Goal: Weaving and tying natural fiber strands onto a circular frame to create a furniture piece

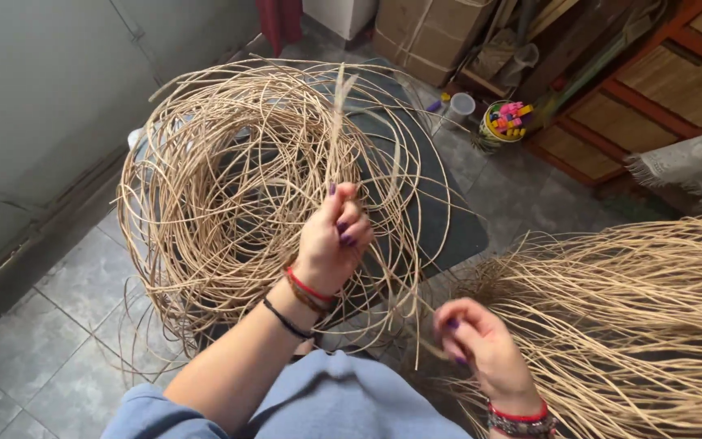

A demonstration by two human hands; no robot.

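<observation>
Left hand (331,244) fisted on upright strand bunch (336,138) above middle of reed coil (229,187). Right hand (481,345), just right of coil, pinches single strand. Coil lies on dark mat (448,219), loops crowding both hands. Loose reed sheaf (635,317) right of coil; tin of coloured sticks (504,122) and white cup (458,107) beyond coil.

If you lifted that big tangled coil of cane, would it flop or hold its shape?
The coil would likely sag yet spring back: its thin strands hold wide loops. It is probably light, being mostly air. Loops may snag; the left hand grips several strands.
</observation>
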